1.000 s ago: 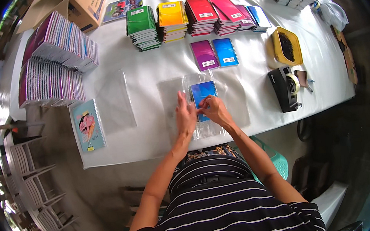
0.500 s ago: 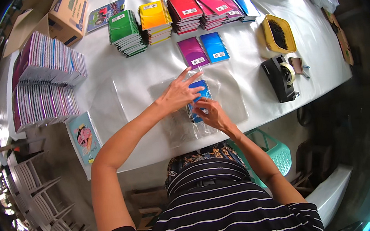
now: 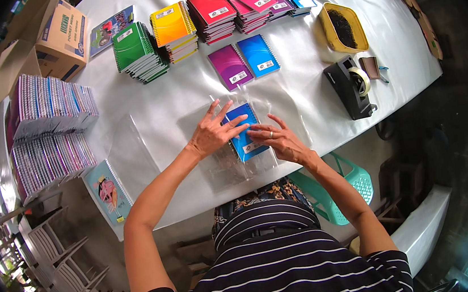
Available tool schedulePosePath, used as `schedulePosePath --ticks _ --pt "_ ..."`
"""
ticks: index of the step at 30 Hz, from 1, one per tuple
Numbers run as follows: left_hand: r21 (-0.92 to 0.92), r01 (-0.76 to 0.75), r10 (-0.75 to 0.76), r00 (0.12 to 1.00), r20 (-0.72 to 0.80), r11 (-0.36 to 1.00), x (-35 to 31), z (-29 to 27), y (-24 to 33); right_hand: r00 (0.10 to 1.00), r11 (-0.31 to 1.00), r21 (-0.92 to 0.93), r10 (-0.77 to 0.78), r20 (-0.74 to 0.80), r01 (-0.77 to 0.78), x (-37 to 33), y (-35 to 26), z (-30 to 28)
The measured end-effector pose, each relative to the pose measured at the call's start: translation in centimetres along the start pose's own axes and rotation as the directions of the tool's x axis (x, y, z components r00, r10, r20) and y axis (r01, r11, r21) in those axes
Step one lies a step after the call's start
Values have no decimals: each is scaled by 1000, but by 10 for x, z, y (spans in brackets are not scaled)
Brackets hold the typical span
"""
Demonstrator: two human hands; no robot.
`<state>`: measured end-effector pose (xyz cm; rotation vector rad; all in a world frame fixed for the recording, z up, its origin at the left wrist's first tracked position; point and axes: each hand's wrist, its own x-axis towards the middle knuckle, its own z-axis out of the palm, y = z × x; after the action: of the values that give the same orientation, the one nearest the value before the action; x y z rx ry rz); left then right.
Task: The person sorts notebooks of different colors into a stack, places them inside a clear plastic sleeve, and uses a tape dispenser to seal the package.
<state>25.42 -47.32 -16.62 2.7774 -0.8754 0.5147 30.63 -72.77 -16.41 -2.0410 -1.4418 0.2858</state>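
A small blue spiral notebook point(image 3: 237, 116) lies in front of me on thin clear plastic point(image 3: 231, 172), which looks like bags or sleeves. Resting on its left side and middle, my left hand point(image 3: 212, 131) is open with the fingers spread. From the right, my right hand point(image 3: 283, 141) is open too, its fingers stretched across the lower part of the cover. A ring shows on one of its fingers. Just beyond the hands, a purple notebook point(image 3: 229, 66) and another blue notebook point(image 3: 258, 53) sit side by side.
Stacks of green point(image 3: 131, 45), yellow point(image 3: 171, 24) and red notebooks point(image 3: 211, 6) line the far side, with pink, purple and blue ones beside them. To the right are a tape dispenser point(image 3: 348, 91) and yellow tub point(image 3: 360, 30); left, piled notebooks point(image 3: 55, 156) and a carton point(image 3: 63, 38).
My right hand has opened from a pinch and spread over the notebook. My left hand has shifted to the notebook's left side, so more of the blue cover shows. The view has shifted slightly.
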Motion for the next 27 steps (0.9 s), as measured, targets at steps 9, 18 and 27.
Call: schedulePosePath --ticks 9,18,27 --pt "-51 -31 29 999 -33 998 11 -3 -2 990 995 -103 28 139 -13 12 -1 -3" --pt "-50 36 -38 999 -26 998 14 15 0 970 998 -63 26 243 -11 18 1 -10" --pt "-110 240 -223 964 145 965 26 6 4 965 998 -55 14 263 1 20 2 -17"
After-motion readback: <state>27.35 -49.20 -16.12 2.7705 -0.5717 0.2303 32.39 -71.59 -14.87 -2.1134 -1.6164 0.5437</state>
